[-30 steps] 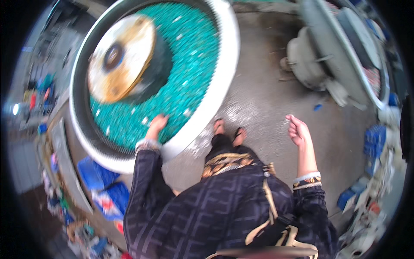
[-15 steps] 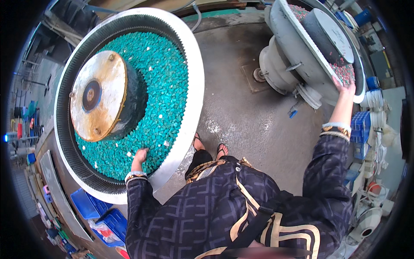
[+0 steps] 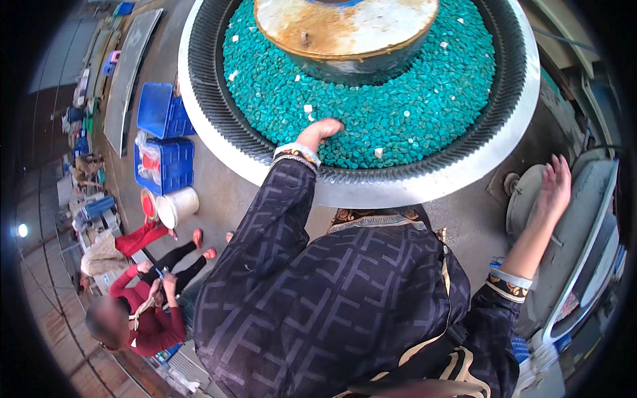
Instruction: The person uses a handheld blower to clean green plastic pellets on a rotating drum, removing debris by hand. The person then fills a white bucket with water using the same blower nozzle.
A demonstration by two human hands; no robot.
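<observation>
A big round tub (image 3: 424, 189) with a ribbed black lining and a broad pale rim holds a bed of green stones (image 3: 371, 109), with a few white pieces (image 3: 379, 152) among them. My left hand (image 3: 322, 131) reaches over the rim to the stones' surface, its fingers curled down; what they hold, if anything, is hidden. At the right, my right hand (image 3: 554, 188) hangs in the air with its fingers apart and nothing in it, close to a grey round tub (image 3: 557, 265) seen from the side.
A rusty, pale round hub (image 3: 358, 30) rises from the middle of the stones. At the left are blue crates (image 3: 166, 169), a white bucket (image 3: 178, 205) and a long grey panel (image 3: 133, 79). Other people are behind at the lower left, one in a dark red top (image 3: 156, 325).
My view has swung left, so the green stones now lie straight ahead. My right hand has come off the grey tub's rim into the air. My left hand stays at the green stones.
</observation>
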